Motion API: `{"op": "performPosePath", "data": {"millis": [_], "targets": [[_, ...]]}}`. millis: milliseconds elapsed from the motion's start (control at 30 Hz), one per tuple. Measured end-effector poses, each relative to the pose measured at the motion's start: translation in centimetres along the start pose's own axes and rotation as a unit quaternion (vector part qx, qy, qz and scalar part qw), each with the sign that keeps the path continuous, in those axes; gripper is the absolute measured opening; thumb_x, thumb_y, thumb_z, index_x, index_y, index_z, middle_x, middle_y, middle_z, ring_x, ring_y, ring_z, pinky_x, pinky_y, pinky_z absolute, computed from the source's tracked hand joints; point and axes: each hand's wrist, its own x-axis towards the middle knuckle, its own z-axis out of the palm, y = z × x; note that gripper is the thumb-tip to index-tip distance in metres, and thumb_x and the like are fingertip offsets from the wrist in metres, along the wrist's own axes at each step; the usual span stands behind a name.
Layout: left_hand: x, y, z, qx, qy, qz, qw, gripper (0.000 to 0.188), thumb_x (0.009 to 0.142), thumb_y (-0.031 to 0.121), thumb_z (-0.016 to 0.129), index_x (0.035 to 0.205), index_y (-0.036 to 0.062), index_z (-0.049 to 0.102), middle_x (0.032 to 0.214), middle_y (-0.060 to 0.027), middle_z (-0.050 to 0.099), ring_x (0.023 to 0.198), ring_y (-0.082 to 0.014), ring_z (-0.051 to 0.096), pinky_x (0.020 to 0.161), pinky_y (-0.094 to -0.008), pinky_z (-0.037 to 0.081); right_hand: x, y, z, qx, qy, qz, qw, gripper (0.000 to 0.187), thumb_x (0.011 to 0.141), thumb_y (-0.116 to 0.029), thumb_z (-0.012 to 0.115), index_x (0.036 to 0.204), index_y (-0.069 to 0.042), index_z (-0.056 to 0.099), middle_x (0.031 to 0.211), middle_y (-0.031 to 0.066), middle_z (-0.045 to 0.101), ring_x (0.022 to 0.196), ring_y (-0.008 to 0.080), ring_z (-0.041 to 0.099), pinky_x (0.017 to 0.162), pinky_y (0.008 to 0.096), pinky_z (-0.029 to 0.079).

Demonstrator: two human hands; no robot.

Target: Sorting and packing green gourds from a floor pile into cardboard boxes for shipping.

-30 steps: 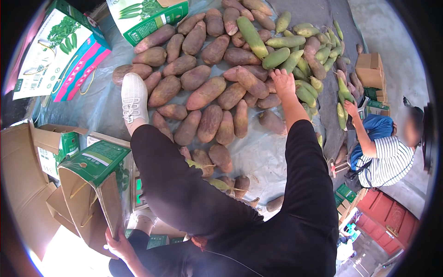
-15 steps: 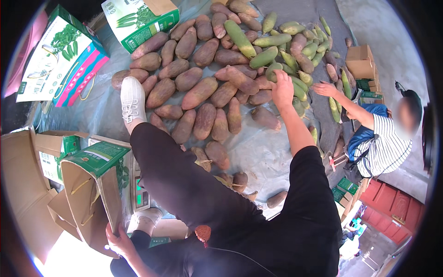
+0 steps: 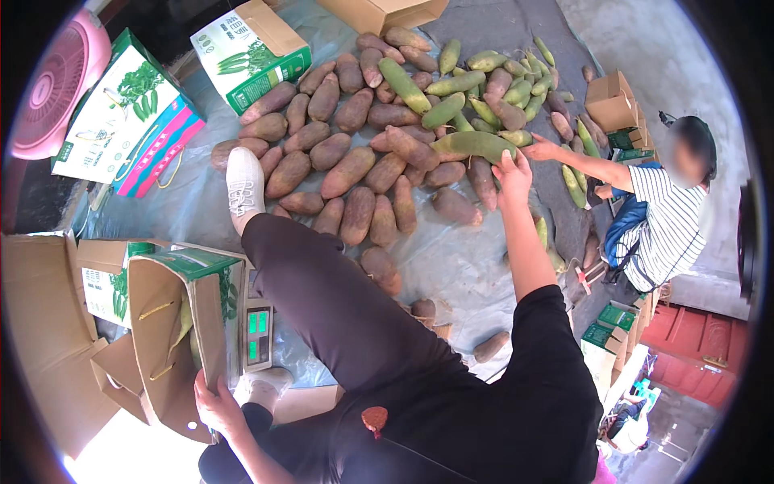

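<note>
A long green radish is in my right hand, whose fingers close around its right end. It hangs over a heap of purple-brown radishes on the plastic sheet. My left hand grips the near edge of an open carton, brown inside with green-and-white outer sides. Part of a greenish radish shows inside that carton; the rest of its contents is hidden. Beside the carton is a weighing scale with lit green displays.
More green radishes lie at the far right of the heap. A co-worker's hand reaches in close to my right hand. Printed cartons and a pink fan stand at the far left. My shoe rests against the heap.
My right hand has lifted a green radish off the pile and turned it across the heap. The co-worker's hand has shifted slightly left. My left hand keeps its grip on the carton.
</note>
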Motion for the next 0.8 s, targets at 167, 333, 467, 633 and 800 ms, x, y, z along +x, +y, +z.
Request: {"op": "performPosePath", "data": {"millis": [167, 333, 467, 633, 800], "targets": [[-0.2, 0.6, -0.6, -0.013, -0.003, 0.025, 1.0, 0.035, 0.076, 0.01, 0.061, 0.111, 0.0085, 0.054, 0.1, -0.0119, 0.061, 0.091, -0.0332, 0.058, 0.076, -0.0412, 0.046, -2.6, -1.7, -0.6, 0.098, -0.031, 0.044, 0.994, 0.038, 0.086, -0.019, 0.061, 0.119, -0.004, 0.049, 0.098, 0.0044, 0.06, 0.084, 0.0146, 0.058, 0.073, 0.0302, 0.048], [-0.3, 0.8, -1.4, -0.019, -0.003, 0.033, 0.999, 0.038, 0.077, 0.009, 0.061, 0.114, 0.0091, 0.052, 0.101, -0.0129, 0.06, 0.092, -0.0338, 0.057, 0.077, -0.042, 0.045, -5.0, -4.5, 1.6, 0.182, -0.11, 0.062, 0.975, 0.03, 0.086, -0.021, 0.061, 0.111, -0.005, 0.052, 0.096, 0.0059, 0.062, 0.083, 0.0193, 0.06, 0.076, 0.0358, 0.05], [-0.4, 0.8, -2.8, -0.037, -0.03, 0.036, 0.998, 0.045, 0.075, 0.008, 0.063, 0.118, 0.0068, 0.05, 0.104, -0.0149, 0.059, 0.097, -0.0339, 0.055, 0.084, -0.0422, 0.042, -6.9, -7.1, 4.8, 0.212, -0.186, 0.06, 0.957, 0.023, 0.087, -0.022, 0.06, 0.103, -0.007, 0.054, 0.095, 0.0057, 0.061, 0.084, 0.0208, 0.06, 0.077, 0.0366, 0.05], [-0.5, 0.7, -4.4, -0.071, -0.028, 0.054, 0.996, 0.047, 0.073, 0.004, 0.064, 0.118, 0.0061, 0.05, 0.101, -0.0137, 0.058, 0.098, -0.0328, 0.054, 0.087, -0.0415, 0.04, -9.2, -10.6, 9.0, 0.229, -0.309, 0.049, 0.922, 0.024, 0.089, -0.022, 0.056, 0.104, -0.003, 0.055, 0.102, 0.0099, 0.061, 0.094, 0.0248, 0.059, 0.084, 0.0376, 0.048], [-2.0, -1.9, -6.3, -0.071, 0.001, 0.019, 0.997, 0.044, 0.073, 0.006, 0.065, 0.115, 0.0064, 0.053, 0.1, -0.0121, 0.059, 0.096, -0.0305, 0.055, 0.086, -0.0402, 0.041, -14.2, -12.8, 15.2, 0.239, -0.443, 0.076, 0.861, 0.026, 0.09, -0.022, 0.054, 0.105, -0.001, 0.055, 0.103, 0.0107, 0.061, 0.098, 0.0245, 0.058, 0.087, 0.0363, 0.046]]}}
